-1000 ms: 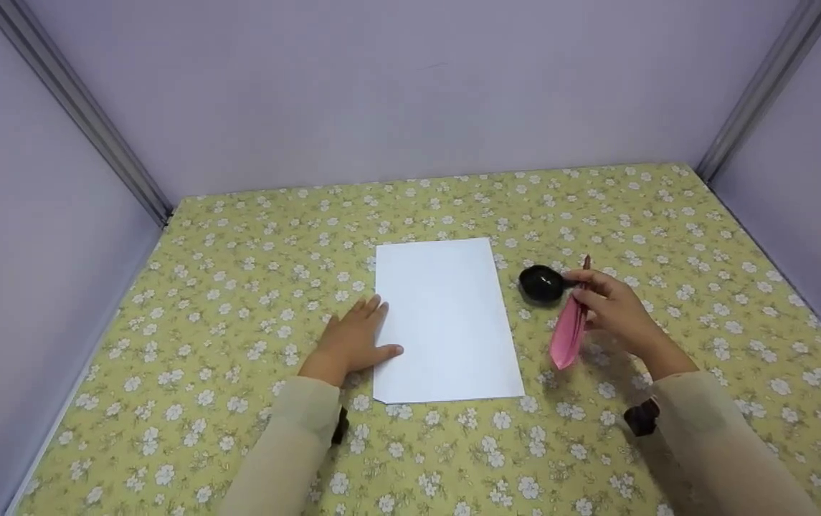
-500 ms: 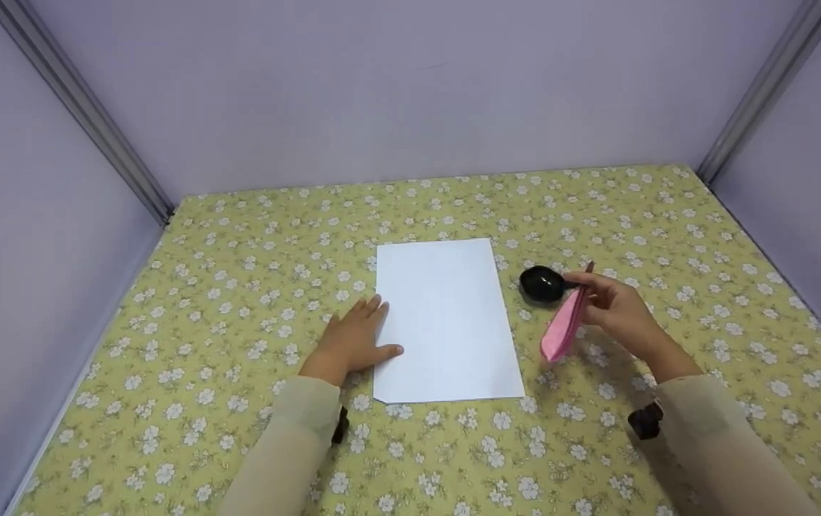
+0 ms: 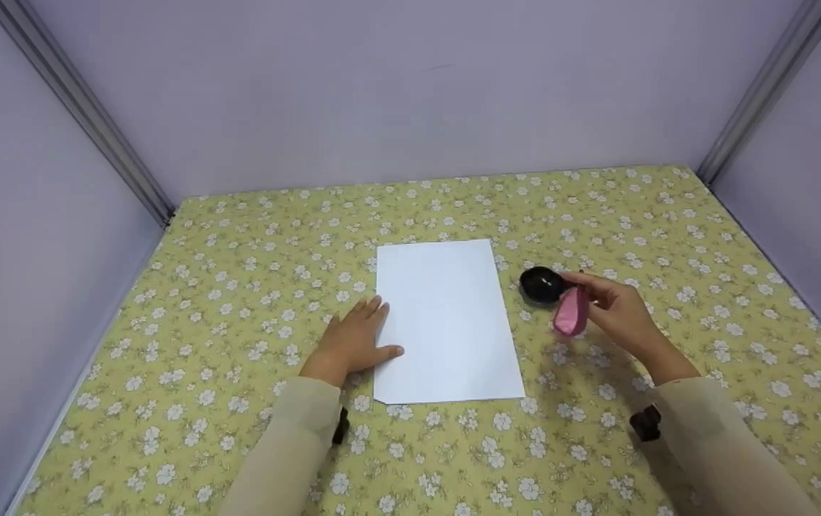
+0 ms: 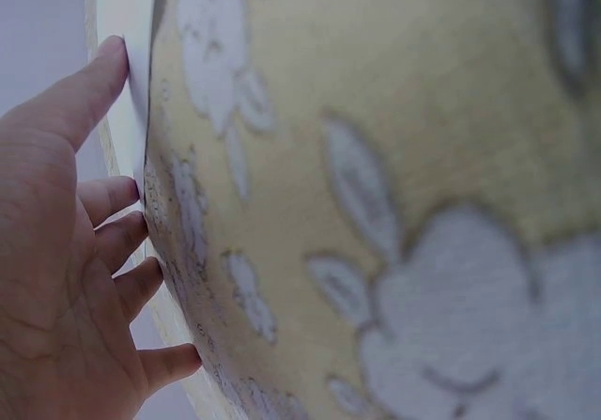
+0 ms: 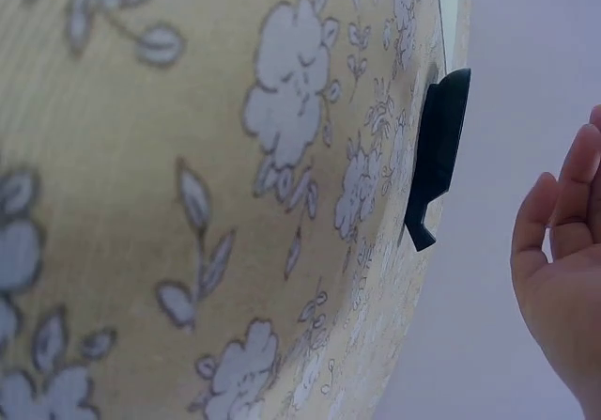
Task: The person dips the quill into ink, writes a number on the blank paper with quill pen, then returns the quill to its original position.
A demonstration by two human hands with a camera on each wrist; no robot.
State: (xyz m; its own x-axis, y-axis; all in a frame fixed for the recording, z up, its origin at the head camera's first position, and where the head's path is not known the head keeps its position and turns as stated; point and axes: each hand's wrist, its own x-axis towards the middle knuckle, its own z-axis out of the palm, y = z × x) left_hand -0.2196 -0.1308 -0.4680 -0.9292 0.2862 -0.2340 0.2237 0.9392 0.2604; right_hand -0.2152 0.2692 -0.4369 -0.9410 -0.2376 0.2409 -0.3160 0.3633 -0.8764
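My left hand (image 3: 354, 340) lies with spread fingers on the left edge of a white sheet of paper (image 3: 446, 322). The left wrist view shows its fingertips (image 4: 141, 190) along the paper's edge. With thumb and fingers, my right hand (image 3: 622, 312) pinches a pink, narrow, folded-looking thing (image 3: 571, 313) with a thin dark end, held above the table; its exact kind I cannot tell. Just behind it sits a black scoop (image 3: 541, 284), its handle mostly hidden by that hand. In the right wrist view the scoop (image 5: 441, 143) appears beside my hand (image 5: 568, 270), while the pink thing is out of sight.
A yellow-green floral cloth (image 3: 252, 272) covers the table. Pale walls (image 3: 410, 93) enclose the back and both sides, with metal posts (image 3: 87, 122) at the corners.
The pink thing has tilted in my right hand, so its broad end is now higher and looks shorter. My left hand, the paper and the scoop have stayed put.
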